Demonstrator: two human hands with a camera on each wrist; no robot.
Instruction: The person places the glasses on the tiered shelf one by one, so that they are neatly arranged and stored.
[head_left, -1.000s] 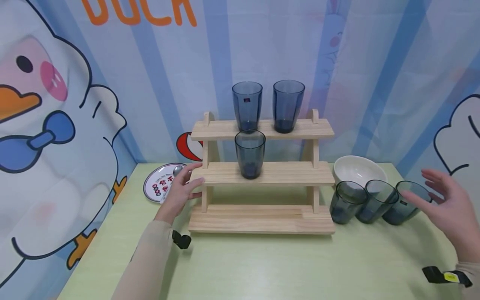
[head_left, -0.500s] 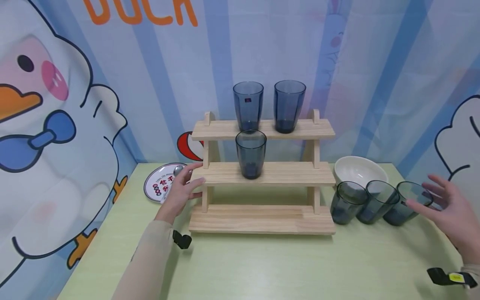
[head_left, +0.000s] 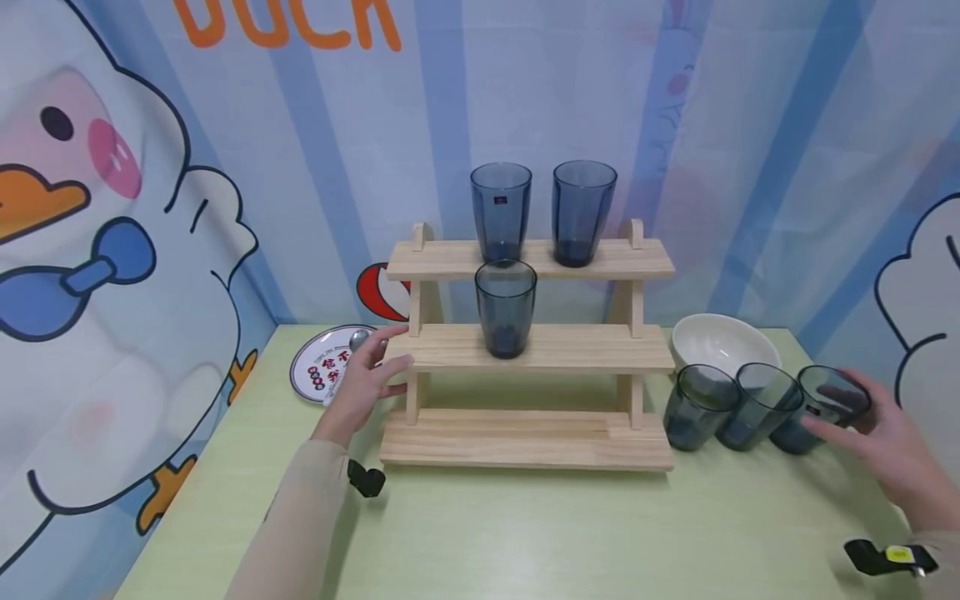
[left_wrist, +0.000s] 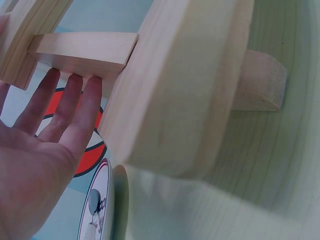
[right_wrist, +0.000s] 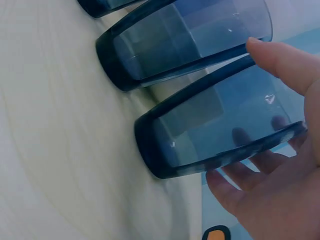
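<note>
My left hand [head_left: 360,387] holds the left end of a three-tier wooden display shelf [head_left: 457,354], thumb at the front of the middle board. In the left wrist view, several fingers [left_wrist: 65,112] touch its upright [left_wrist: 85,50]. On the far right, my right hand [head_left: 885,442] grips a blue-tinted drinking glass [right_wrist: 215,125] near its rim, thumb on one side and fingers curled round the other. That glass stands on the table, tilted in the wrist camera's view. Two similar glasses, one outer [head_left: 693,412] and one middle [head_left: 753,412], stand beside it in a row.
Two glasses, one left [head_left: 501,212] and one right [head_left: 583,217], stand on the top board; another glass [head_left: 506,312] is on the middle board. A white bowl [head_left: 720,337] sits behind the row. A printed plate [head_left: 307,375] with a spoon [head_left: 358,339] lies left. A cartoon curtain [head_left: 337,167] hangs behind.
My right hand has closed in on the rightmost glass, its fingers now round it. My left hand stays at the shelf. The view has shifted very slightly.
</note>
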